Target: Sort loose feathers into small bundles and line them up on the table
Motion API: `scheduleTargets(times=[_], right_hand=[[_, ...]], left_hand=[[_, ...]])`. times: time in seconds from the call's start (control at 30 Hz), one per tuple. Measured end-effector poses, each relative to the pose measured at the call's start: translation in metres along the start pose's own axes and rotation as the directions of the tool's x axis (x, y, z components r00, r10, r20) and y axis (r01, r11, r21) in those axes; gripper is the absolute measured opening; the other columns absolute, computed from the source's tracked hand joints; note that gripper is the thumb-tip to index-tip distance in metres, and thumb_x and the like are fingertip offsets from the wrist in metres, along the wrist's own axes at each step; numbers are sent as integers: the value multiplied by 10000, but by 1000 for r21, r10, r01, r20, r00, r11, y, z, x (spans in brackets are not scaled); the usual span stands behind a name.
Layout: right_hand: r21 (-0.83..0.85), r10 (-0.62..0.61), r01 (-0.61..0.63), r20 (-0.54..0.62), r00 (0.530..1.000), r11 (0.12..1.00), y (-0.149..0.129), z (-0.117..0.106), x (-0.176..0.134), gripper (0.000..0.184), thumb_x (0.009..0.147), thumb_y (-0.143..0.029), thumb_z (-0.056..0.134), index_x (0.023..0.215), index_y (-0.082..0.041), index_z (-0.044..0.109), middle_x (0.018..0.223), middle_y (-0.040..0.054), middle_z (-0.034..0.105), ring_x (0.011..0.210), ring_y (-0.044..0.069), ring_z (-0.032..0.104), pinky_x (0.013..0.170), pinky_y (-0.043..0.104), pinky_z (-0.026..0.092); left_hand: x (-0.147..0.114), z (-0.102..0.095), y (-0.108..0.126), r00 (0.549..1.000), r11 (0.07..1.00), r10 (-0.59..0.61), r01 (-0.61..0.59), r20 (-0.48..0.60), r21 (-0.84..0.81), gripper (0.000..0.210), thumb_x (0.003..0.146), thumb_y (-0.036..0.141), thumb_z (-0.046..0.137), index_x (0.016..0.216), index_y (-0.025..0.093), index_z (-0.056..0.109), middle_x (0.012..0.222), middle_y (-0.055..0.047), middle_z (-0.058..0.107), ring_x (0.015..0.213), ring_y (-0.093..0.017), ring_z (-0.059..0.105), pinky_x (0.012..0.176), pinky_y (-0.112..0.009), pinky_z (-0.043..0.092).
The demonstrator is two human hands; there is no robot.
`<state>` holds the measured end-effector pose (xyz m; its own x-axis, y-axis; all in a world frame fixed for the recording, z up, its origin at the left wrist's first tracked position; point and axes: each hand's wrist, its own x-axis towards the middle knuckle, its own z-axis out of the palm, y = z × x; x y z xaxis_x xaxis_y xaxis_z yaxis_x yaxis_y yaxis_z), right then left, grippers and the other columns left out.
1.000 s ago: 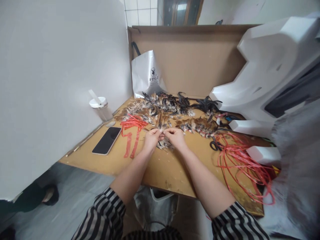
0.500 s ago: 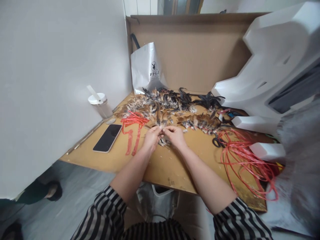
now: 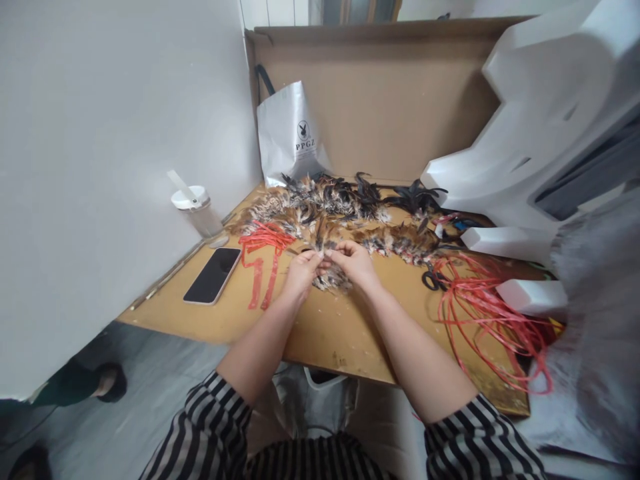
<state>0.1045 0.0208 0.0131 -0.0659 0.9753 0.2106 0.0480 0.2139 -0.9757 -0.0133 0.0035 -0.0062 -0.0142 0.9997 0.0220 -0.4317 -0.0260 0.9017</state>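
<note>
My left hand point(image 3: 303, 272) and my right hand point(image 3: 355, 264) meet over the middle of the table, fingertips pinched close together. Between them is a small tuft of brown feathers point(image 3: 324, 233), its tips pointing away from me. Both hands grip its lower end, though the fingers partly cover that spot. Under my hands lies a small pile of pale and dark feathers point(image 3: 333, 280). Just left of my left hand rests a bundle of red plastic strips point(image 3: 265, 237), two of them trailing toward me.
Rows of brown and black feathers point(image 3: 330, 197) lie behind. A phone point(image 3: 213, 275) and a lidded cup point(image 3: 200, 213) stand left. On the right are black scissors point(image 3: 434, 278), tangled red strips point(image 3: 490, 313) and white foam point(image 3: 535, 147). A silver bag point(image 3: 287, 137) leans at the back.
My right hand has shifted slightly up and its fingers have opened out a little from my left. More of the feather pile beneath shows. The whole view has moved slightly.
</note>
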Motion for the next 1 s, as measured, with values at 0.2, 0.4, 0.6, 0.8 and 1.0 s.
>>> scheduleTargets(times=[0.2,0.4,0.6,0.8,1.0], right_hand=[[190,83,-81,-1,997,978,-2,0,-2,244,520,-327,686,607,-153,539,533,-47,501,455,65,413,457,199,315],[247,159,-164,40,986,955,-8,-1,-5,259,502,-329,703,608,-156,541,513,-47,516,440,65,423,452,204,325],[252,155,-166,61,986,953,-6,-3,-3,246,507,-316,707,613,-157,551,529,-48,521,452,62,433,454,198,322],[212,177,-210,165,970,954,-10,-8,-4,270,513,-350,705,615,-156,549,525,-51,512,439,57,411,451,197,307],[37,79,-86,169,982,996,-17,-11,-7,347,545,-406,676,475,-153,451,422,-76,377,404,43,299,410,200,207]], left_hand=[[-3,0,2,994,995,-67,73,82,-62,184,632,255,657,714,95,617,649,-40,628,548,-75,570,468,-145,400],[0,-8,1,964,971,-198,218,180,-102,150,659,202,645,762,92,632,690,-57,644,580,-74,584,492,-138,420],[-2,-7,5,966,982,-171,184,195,-46,157,662,221,645,738,84,633,665,-58,638,555,-64,568,489,-138,414],[-3,-6,6,972,994,-110,107,207,25,192,649,267,649,701,83,628,645,-62,632,536,-73,562,481,-152,417],[-5,-4,8,967,987,-89,54,240,149,238,651,295,636,732,71,630,713,-100,649,573,-110,592,498,-182,434]])
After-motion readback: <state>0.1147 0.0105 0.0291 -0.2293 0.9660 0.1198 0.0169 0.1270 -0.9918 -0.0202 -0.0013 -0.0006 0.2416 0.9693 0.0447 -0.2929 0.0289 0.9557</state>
